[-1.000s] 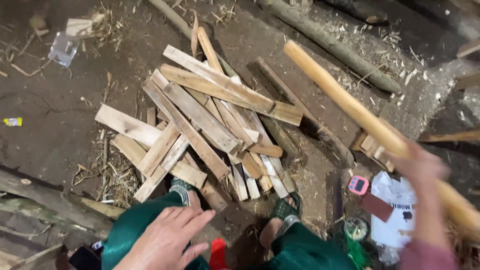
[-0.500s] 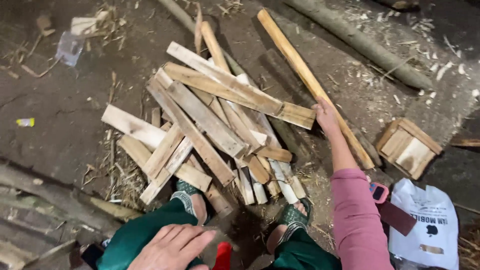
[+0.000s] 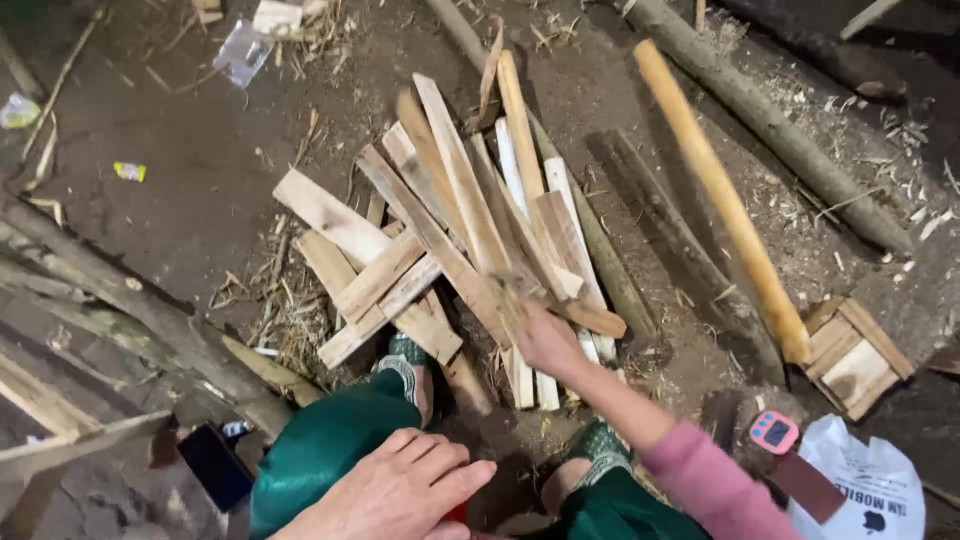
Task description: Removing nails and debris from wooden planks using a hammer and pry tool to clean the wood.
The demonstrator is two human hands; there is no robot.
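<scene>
A long pale split wooden slat (image 3: 455, 190) on the pile is clamped by right hand (image 3: 548, 340) fingers; a firm low grip is advised. Left hand (image 3: 400, 490) fingers are loosely together on the green-clad knee (image 3: 320, 450).

The single head-worn camera looks steeply down, close over the person's knees, onto the wood pile (image 3: 470, 240) and dirt floor (image 3: 180, 170).

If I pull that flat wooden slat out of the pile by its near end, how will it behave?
The slat under the right hand looks thin and flat, so probably stiff and light. It lies across other slats, so dragging it may shift them. Its flat faces make rolling unlikely; rough edges may snag.
</scene>
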